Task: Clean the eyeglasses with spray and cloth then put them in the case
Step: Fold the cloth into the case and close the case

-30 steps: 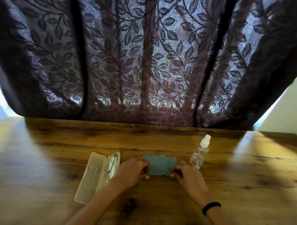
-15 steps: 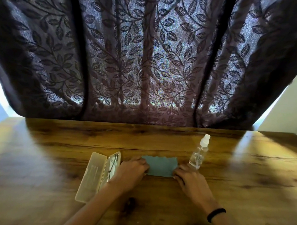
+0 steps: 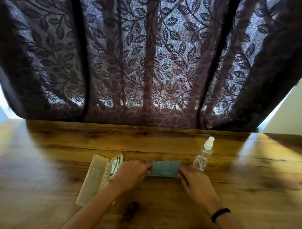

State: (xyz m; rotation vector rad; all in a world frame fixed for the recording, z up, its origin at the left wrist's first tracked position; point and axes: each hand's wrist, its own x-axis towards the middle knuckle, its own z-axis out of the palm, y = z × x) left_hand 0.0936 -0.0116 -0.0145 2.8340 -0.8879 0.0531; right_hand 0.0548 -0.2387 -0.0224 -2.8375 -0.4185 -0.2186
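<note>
A teal cleaning cloth [image 3: 165, 169] lies on the wooden table [image 3: 51, 160], folded into a narrow band. My left hand [image 3: 132, 173] pinches its left end and my right hand [image 3: 193, 180] pinches its right end. To the left, a pale plastic glasses case [image 3: 95, 179] lies open, with the eyeglasses [image 3: 116, 163] resting in its right half, partly hidden by my left wrist. A clear spray bottle [image 3: 203, 155] with a white cap stands upright just beyond my right hand.
A dark leaf-patterned curtain [image 3: 151, 59] hangs along the table's far edge. A black band [image 3: 220, 214] circles my right wrist. Bare wood stretches to the left and right of the objects.
The cloth was spread flat half a second ago; now both hands have folded it over into a narrower band and hold its ends. The case and bottle have not moved.
</note>
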